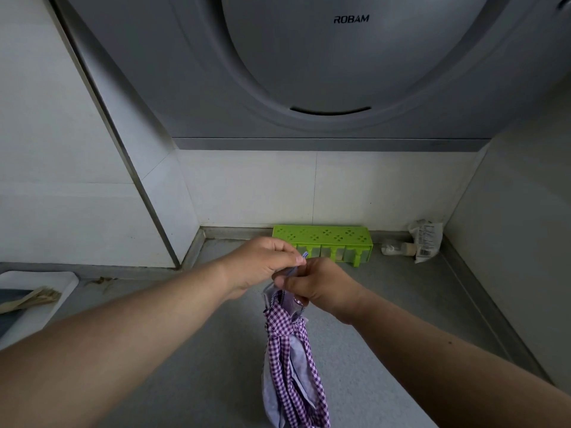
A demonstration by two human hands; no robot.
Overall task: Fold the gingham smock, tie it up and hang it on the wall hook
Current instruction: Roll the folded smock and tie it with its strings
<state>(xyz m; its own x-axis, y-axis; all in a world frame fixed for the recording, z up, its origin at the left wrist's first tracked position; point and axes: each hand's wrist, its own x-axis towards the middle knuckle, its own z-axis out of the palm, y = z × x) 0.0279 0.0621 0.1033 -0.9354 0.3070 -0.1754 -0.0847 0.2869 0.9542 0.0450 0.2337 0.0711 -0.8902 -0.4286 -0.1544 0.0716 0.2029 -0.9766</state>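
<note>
Both my forearms reach forward and meet in front of the green rack [323, 242]. My left hand [259, 264] is knuckles-up, fingertips pinching a thin purple loop [304, 256] at the top of the smock [293, 366]. My right hand [318, 284] sits just beside it, thumb and fingers curled round the bundle's neck. The smock hangs below my hands, knotted with its own gingham strap, nearer me than the rack, over the grey counter [386, 304].

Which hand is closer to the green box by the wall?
The right hand. In this view it sits just in front of the green box, below its drawers. The left hand is farther left, near the box's left end. Both pinch the smock.
</note>
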